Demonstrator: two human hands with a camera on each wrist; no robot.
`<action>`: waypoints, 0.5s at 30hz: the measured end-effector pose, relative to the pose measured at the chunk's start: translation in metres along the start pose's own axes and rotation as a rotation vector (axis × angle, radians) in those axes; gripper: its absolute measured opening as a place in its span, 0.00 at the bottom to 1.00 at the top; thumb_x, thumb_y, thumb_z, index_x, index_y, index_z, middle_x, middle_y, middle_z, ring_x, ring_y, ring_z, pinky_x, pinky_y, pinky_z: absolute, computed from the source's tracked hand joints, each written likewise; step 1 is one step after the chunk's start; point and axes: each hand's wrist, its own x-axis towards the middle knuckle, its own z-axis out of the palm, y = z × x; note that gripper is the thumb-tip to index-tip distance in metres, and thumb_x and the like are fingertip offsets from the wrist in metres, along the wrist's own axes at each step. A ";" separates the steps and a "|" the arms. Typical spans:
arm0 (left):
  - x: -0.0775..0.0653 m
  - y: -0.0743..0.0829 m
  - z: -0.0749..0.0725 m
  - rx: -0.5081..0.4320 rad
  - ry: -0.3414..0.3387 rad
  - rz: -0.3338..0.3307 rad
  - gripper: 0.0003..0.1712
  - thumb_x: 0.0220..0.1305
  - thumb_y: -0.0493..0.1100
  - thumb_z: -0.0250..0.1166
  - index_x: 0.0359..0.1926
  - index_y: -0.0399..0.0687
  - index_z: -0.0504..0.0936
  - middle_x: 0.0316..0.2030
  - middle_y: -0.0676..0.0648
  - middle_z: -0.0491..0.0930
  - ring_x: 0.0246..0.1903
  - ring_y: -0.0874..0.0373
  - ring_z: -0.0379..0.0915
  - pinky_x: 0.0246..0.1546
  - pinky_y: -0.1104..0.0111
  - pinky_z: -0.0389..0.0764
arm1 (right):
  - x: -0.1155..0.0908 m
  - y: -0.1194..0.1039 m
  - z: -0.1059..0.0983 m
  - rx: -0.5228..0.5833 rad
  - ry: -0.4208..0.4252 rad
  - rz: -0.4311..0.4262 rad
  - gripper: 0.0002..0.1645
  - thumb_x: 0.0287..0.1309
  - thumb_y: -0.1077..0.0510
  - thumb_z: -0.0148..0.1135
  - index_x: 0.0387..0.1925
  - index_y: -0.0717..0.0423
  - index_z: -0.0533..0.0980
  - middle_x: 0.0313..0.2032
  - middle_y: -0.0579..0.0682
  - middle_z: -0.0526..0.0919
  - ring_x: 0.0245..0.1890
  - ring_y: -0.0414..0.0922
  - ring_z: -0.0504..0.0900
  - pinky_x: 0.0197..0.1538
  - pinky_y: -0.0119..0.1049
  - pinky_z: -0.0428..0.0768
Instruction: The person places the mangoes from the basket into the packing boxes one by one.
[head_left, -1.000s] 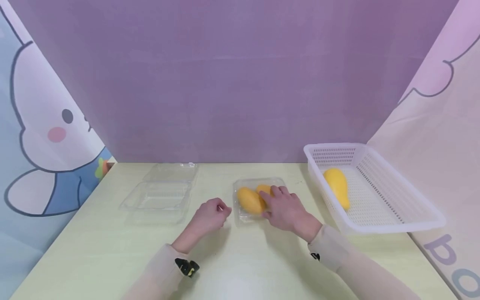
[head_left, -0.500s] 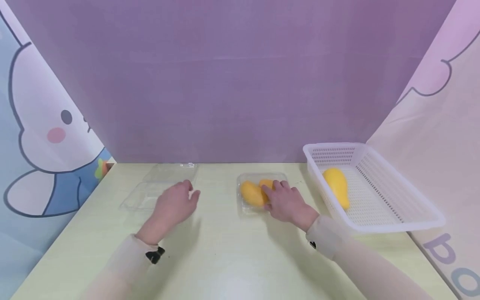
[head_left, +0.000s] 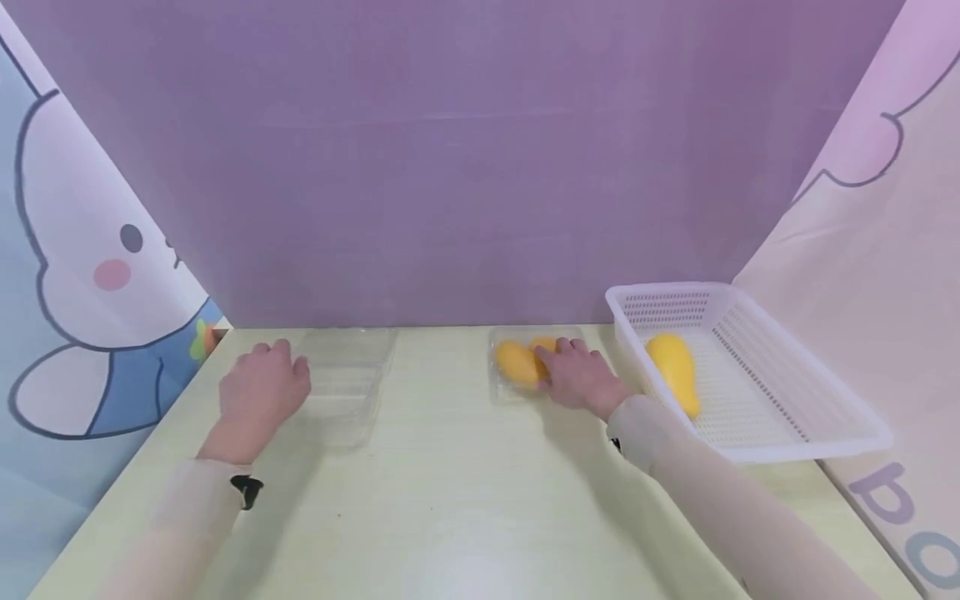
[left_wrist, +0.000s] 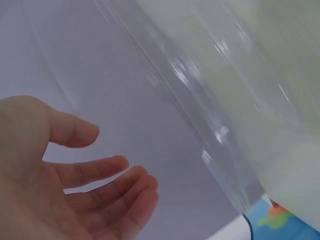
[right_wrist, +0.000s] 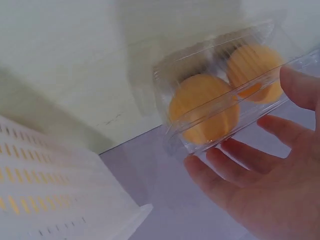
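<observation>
My right hand rests on a clear plastic clamshell box near the table's back edge, partly hiding its right side. Inside lie two yellow-orange mangoes, seen through the plastic in the right wrist view. There the right thumb lies at the lid's seam and the fingertips touch the box's edge. My left hand hovers at the left with nothing in it, thumb apart from loosely bent fingers. Close beside it stands a second clear clamshell box, lid folded back and its left part hidden by the hand.
A white perforated plastic basket stands at the right with one yellow mango in it. A purple panel rises along the back edge of the pale table. Printed cloths border both sides.
My right hand and the filled box have slid back and slightly right. My left hand has moved from the middle of the table leftward to the opened box.
</observation>
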 end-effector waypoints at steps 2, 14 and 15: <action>0.001 -0.010 0.000 0.004 0.004 -0.034 0.23 0.68 0.46 0.45 0.42 0.25 0.69 0.32 0.29 0.70 0.26 0.36 0.69 0.14 0.54 0.69 | 0.004 0.004 0.000 -0.011 -0.010 0.001 0.35 0.61 0.44 0.58 0.67 0.47 0.64 0.55 0.60 0.71 0.53 0.59 0.68 0.47 0.56 0.73; 0.017 -0.064 0.019 -0.063 -0.084 -0.118 0.24 0.68 0.47 0.43 0.40 0.24 0.69 0.33 0.27 0.70 0.29 0.37 0.70 0.20 0.52 0.70 | 0.019 0.008 -0.013 0.012 -0.077 0.058 0.33 0.64 0.50 0.55 0.68 0.51 0.61 0.57 0.64 0.69 0.58 0.62 0.67 0.55 0.61 0.70; 0.017 -0.066 0.020 -0.076 -0.101 -0.120 0.25 0.68 0.47 0.42 0.40 0.23 0.69 0.34 0.26 0.71 0.30 0.36 0.70 0.21 0.52 0.70 | 0.019 0.009 -0.014 0.019 -0.089 0.066 0.33 0.64 0.51 0.54 0.69 0.51 0.61 0.58 0.64 0.69 0.59 0.62 0.67 0.56 0.61 0.69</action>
